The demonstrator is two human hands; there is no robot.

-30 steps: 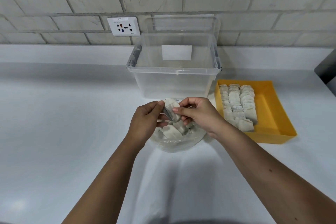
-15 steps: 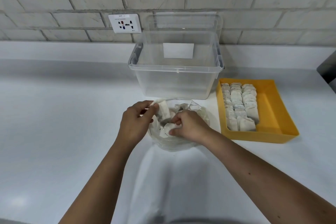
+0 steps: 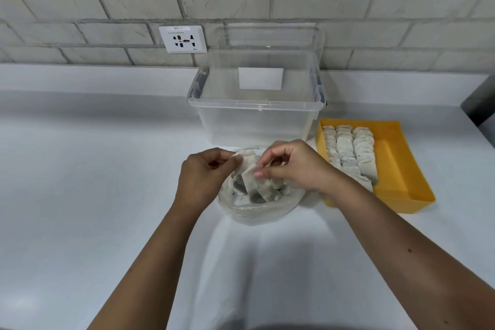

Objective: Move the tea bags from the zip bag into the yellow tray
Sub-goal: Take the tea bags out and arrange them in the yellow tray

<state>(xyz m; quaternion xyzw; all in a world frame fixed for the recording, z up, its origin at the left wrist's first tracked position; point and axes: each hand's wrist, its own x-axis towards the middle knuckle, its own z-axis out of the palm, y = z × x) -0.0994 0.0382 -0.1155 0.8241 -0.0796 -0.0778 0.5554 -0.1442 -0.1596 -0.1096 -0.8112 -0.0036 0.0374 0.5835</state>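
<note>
A clear zip bag (image 3: pixel 254 210) lies open on the white counter with several pale tea bags (image 3: pixel 267 191) inside. My left hand (image 3: pixel 203 177) pinches the top of one tea bag (image 3: pixel 247 159) held over the bag's mouth. My right hand (image 3: pixel 294 166) pinches the lower edge of a tea bag just above the pile. To the right stands the yellow tray (image 3: pixel 401 169), its left half filled with three rows of tea bags (image 3: pixel 348 153); its right half is bare.
A clear plastic storage box (image 3: pixel 257 115) stands right behind the zip bag, its lid leaning on the brick wall. A wall socket (image 3: pixel 183 39) is at the back. A dark object (image 3: pixel 479 107) sits at the right edge.
My right hand dipped into the zip bag and has risen again, pinching a tea bag. My left hand stays at the bag's left rim holding a tea bag.
</note>
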